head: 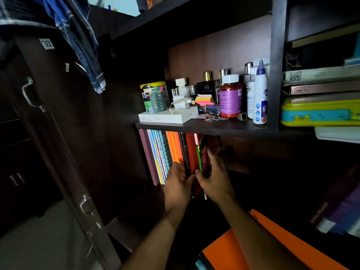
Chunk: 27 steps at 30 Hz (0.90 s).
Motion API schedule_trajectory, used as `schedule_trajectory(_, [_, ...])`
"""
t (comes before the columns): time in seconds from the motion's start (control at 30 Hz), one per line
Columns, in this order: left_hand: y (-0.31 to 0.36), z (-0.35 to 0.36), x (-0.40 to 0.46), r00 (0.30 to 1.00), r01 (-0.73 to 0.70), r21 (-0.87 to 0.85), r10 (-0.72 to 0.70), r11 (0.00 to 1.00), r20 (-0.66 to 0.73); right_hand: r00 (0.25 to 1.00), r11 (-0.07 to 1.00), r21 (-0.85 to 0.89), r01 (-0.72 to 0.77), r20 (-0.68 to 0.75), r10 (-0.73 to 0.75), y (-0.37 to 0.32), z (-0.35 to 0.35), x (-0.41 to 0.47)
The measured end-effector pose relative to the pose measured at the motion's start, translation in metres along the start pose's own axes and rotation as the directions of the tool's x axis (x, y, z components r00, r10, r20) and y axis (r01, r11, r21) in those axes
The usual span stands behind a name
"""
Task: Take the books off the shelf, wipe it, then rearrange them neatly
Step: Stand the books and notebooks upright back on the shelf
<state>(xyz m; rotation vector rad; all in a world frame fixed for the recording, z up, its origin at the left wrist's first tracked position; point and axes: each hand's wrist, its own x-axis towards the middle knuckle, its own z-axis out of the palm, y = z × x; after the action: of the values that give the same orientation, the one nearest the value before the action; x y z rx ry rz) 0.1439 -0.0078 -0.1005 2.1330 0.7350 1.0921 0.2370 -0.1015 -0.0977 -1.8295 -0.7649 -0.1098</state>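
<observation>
— Orange folder (243, 248) lies nearest us. Grips?
— Our left hand (176, 185) rests flat on the upright books (171, 151) on the lower shelf (243, 173); right hand (215, 181) clasps the red book (192, 152).

A white tag (47, 44) on the dark clothing at the upper left of the frame reads "7XX". The black bottle (206, 88) on the upper shelf bears a white round emblem with an "M" shape. A QR code (295, 76) sits on a book's edge at right. Other labels are too small to read.
</observation>
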Motion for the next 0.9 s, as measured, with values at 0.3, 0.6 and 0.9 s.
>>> schedule_trajectory(0.3, [-0.017, -0.014, -0.016, 0.983, 0.048, -0.122, -0.026, 0.991, 0.179, 0.991, 0.999, -0.03, 0.043, 0.129, -0.038, 0.0, -0.002, -0.002])
schedule_trajectory(0.6, [-0.026, -0.052, -0.092, 0.727, -0.357, -0.079, 0.33, 0.931, 0.603, 0.994, 0.998, 0.039, -0.045, 0.104, 0.041, 0.003, -0.006, 0.0])
schedule_trajectory(0.9, [-0.021, -0.05, -0.087, 0.653, -0.415, 0.094, 0.224, 0.905, 0.724, 0.967, 0.978, -0.208, 0.016, 0.252, 0.037, -0.041, -0.076, -0.015])
